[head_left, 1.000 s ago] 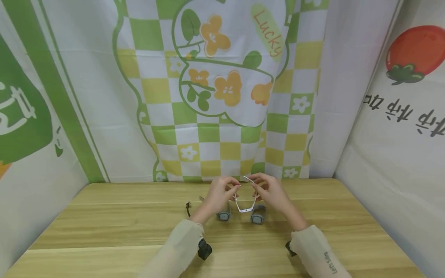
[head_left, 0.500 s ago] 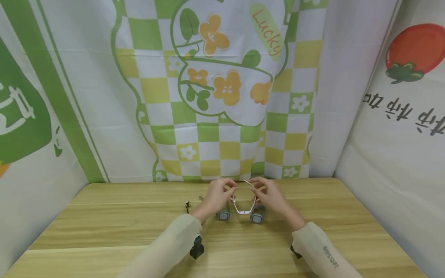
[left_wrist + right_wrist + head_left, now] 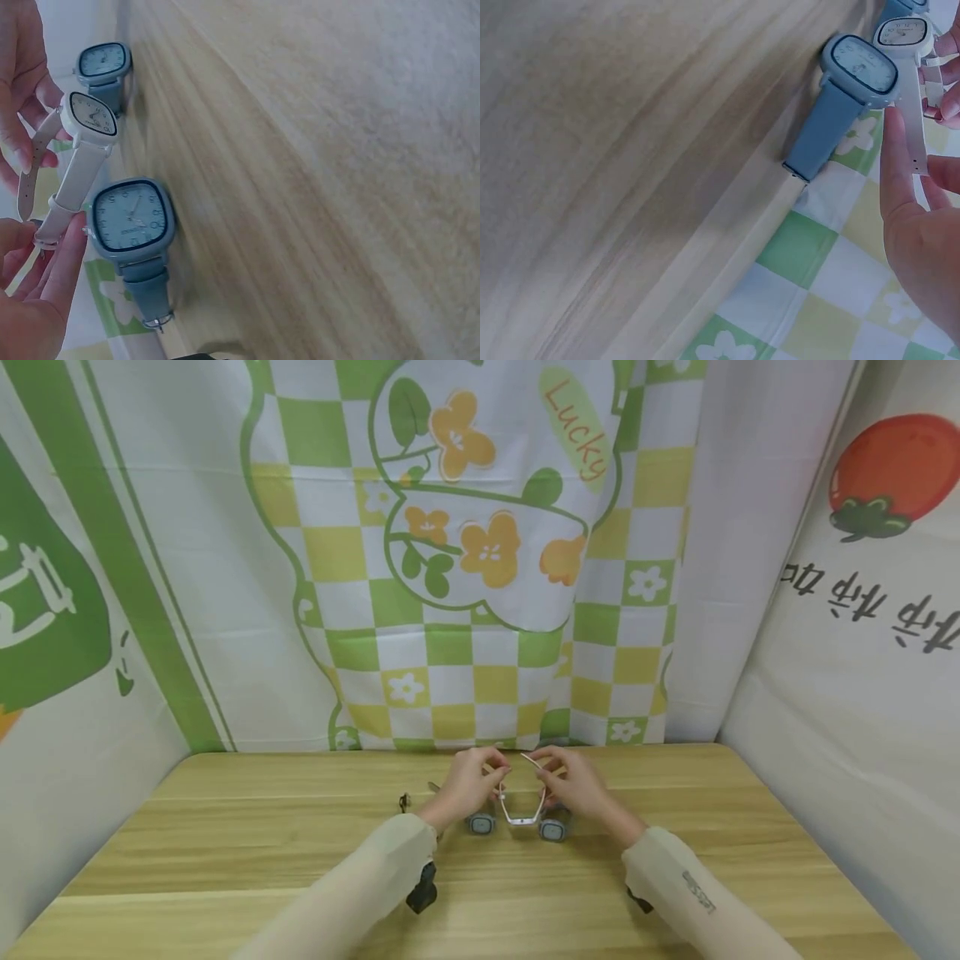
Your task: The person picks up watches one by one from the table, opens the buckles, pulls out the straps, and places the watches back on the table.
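Observation:
A white wristwatch [image 3: 522, 821] with unfastened straps is held up by both hands, its face toward the person. My left hand [image 3: 468, 781] pinches the buckle strap [image 3: 73, 180] near the metal buckle. The holed strap [image 3: 913, 120] is between the thumb and fingers of my right hand [image 3: 577, 785], its tip pointing up. Behind the white watch, two grey-blue watches stand on the table: one [image 3: 481, 823] beside my left hand, the other [image 3: 552, 830] just below my right hand. Their square dials show large in the wrist views.
A small dark item [image 3: 404, 802] lies left of my left wrist, with a thin strap end [image 3: 434, 787] near it. The wooden table [image 3: 225, 852] ends at a checkered curtain [image 3: 450, 677] behind the hands. Black wrist cameras [image 3: 422, 889] are worn at the sleeves.
Both hands and the white watch have come slightly down and to the left in the head view. Both still hold the same straps; the grey-blue watches stay in place.

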A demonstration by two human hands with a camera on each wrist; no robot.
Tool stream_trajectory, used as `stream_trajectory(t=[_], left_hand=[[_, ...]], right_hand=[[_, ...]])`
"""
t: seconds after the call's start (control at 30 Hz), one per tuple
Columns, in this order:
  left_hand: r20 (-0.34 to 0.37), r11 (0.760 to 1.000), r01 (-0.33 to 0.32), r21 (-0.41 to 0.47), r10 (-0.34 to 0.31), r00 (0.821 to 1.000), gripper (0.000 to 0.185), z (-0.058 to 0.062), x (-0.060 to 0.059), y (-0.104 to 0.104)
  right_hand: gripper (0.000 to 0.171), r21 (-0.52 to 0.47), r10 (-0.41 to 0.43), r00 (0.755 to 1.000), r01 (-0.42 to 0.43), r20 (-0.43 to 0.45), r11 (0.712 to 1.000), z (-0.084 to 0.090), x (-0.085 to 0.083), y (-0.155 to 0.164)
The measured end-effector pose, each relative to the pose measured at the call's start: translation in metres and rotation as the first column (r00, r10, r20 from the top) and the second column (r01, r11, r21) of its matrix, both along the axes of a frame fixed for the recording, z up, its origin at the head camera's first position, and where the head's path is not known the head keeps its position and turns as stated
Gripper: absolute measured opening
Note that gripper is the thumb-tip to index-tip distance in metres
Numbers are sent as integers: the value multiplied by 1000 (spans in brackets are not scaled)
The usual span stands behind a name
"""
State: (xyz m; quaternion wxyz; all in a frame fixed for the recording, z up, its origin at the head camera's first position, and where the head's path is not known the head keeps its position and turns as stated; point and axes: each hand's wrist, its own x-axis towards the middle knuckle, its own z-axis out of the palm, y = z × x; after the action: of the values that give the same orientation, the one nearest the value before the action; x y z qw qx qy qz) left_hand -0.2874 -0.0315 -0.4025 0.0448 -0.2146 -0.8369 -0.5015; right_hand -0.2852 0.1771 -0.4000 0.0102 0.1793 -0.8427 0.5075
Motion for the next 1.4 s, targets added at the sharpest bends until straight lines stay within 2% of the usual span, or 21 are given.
stream_trajectory(t=[0.2,0.63,0.7,0.93,1.1,1.4], left_hand=[[23,1000,3,15,-4,1000,10,-7,-5,0],[17,999,32,-15,-32,999,10,-15,-12,0],[5,999,31,-35,-31,1000,10,-15,-13,0],[-121,985,-27,-169,6,993,10,-19,-18,-4],[-118,983,-28,-181,6,993,11,-22,-22,-5],[-115,981,-12,-195,-11,993,10,-25,-29,-3]], right_hand=[[28,17,4,1000,-3,-23,1000,-4,0,-2],[28,96,12,1000,-10,-22,995,-5,-4,-2],[27,110,22,999,-18,-34,994,-6,-6,-1],[26,178,79,991,-59,-108,982,-8,-10,4],[27,230,108,984,-73,-142,971,-11,-14,7],[27,232,147,982,-116,-121,966,-16,-19,11]])
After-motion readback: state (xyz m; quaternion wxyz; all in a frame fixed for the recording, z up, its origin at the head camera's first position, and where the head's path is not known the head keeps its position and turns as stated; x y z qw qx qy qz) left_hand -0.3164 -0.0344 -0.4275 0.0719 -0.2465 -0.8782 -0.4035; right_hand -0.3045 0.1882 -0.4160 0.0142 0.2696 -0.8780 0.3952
